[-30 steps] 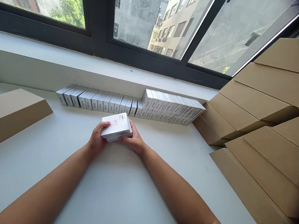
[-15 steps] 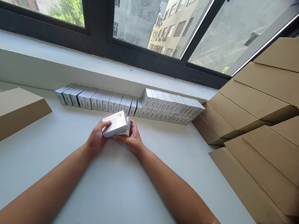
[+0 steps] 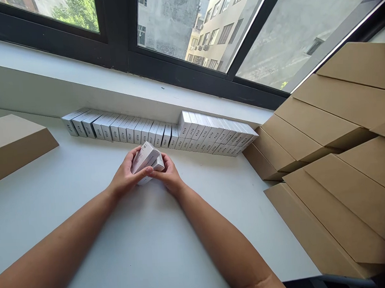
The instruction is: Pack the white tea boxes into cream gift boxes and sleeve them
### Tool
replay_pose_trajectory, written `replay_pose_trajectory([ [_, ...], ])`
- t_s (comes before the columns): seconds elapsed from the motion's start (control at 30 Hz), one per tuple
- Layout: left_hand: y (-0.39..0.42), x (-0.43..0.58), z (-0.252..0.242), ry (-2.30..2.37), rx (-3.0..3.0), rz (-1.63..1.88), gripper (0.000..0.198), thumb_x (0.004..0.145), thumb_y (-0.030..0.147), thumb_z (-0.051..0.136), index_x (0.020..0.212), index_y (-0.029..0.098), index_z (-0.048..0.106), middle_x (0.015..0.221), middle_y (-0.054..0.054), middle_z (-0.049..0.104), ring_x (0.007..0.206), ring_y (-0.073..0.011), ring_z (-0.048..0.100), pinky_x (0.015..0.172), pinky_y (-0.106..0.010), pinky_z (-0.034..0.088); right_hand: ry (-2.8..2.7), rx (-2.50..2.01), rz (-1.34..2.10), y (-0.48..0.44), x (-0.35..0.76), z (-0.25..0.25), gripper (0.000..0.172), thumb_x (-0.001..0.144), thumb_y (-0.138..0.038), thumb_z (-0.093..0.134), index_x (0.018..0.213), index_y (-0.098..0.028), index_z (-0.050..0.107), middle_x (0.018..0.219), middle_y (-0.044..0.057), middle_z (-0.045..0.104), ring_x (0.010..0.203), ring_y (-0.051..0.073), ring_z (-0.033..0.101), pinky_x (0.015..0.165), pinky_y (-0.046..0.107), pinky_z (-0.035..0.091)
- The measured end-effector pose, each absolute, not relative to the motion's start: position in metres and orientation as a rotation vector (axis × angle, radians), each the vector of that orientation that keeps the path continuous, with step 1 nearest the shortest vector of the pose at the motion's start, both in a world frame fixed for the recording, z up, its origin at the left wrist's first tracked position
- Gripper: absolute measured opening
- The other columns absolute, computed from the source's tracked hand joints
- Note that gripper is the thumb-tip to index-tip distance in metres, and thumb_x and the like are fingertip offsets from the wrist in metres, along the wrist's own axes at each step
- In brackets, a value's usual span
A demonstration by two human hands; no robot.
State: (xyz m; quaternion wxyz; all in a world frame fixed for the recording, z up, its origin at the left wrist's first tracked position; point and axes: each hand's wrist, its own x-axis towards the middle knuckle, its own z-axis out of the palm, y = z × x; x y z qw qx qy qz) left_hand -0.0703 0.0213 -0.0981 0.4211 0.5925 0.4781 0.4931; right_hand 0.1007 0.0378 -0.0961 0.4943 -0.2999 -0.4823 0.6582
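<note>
Two small white printed boxes are held above the white table (image 3: 145, 232), one partly over the other. My left hand (image 3: 126, 173) is closed round the upper box (image 3: 144, 158), which is tilted with its printed face toward the left. Gripping the lower box (image 3: 158, 164) from the right is my right hand (image 3: 170, 175), its thumb near the left thumb in front. Part of the lower box is hidden behind the upper one and the fingers. Just beyond my hands stands a long row of similar white boxes (image 3: 123, 128), upright and side by side.
Toward the right the white boxes stand in two tiers (image 3: 214, 134) against the wall under the window. Brown cardboard boxes (image 3: 323, 124) are piled on the right side. Another brown carton (image 3: 18, 144) lies at the left. A window sill (image 3: 112, 81) runs along the back.
My left hand has turned the upper box from lying nearly flat to tilted on edge. Its thumb has moved off the top to the front. The view has shifted slightly right.
</note>
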Motion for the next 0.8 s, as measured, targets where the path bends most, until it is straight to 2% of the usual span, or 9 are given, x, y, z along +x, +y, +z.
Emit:
replay_pose_trajectory([
  [0.23, 0.0231, -0.0709, -0.0984, 1.141, 1.403, 1.216, 0.08, 0.075, 0.06, 0.076, 0.14, 0.027, 0.044, 0.131, -0.012, 0.059, 0.122, -0.0337, 0.059, 0.101, -0.05, 0.049, -1.124, -0.716, 1.583, 0.0441, 0.1025, -0.1019, 0.069, 0.059, -0.041, 0.093, 0.116, -0.025, 0.058, 0.104, 0.001, 0.069, 0.096, 0.019, 0.066, 0.087, 0.032, 0.055],
  [0.47, 0.017, -0.0639, -0.0893, 1.176, 1.391, 1.188, 0.093, 0.062, 0.051, 0.087, 0.139, 0.027, 0.042, 0.132, -0.011, 0.058, 0.122, -0.0329, 0.058, 0.103, -0.049, 0.049, -1.117, -0.759, 1.558, 0.0441, 0.1009, -0.1019, 0.072, 0.058, -0.047, 0.092, 0.116, -0.024, 0.057, 0.113, 0.005, 0.069, 0.103, 0.022, 0.066, 0.089, 0.033, 0.055],
  [0.67, 0.0166, -0.0634, -0.0931, 1.163, 1.516, 1.171, 0.088, 0.068, 0.046, 0.084, 0.141, 0.028, 0.038, 0.132, -0.011, 0.057, 0.119, -0.031, 0.06, 0.098, -0.046, 0.051, -1.114, -0.786, 1.532, 0.0404, 0.1005, -0.1008, 0.074, 0.059, -0.045, 0.092, 0.12, -0.026, 0.056, 0.117, 0.004, 0.068, 0.106, 0.022, 0.066, 0.092, 0.032, 0.054],
  [0.8, 0.0164, -0.0665, -0.0952, 1.276, 1.728, 1.175, 0.087, 0.069, 0.047, 0.082, 0.142, 0.028, 0.039, 0.141, -0.011, 0.053, 0.127, -0.033, 0.055, 0.104, -0.047, 0.048, -1.127, -0.791, 1.546, 0.0413, 0.1034, -0.1033, 0.076, 0.061, -0.054, 0.089, 0.123, -0.025, 0.056, 0.119, 0.006, 0.068, 0.11, 0.026, 0.065, 0.093, 0.035, 0.053],
])
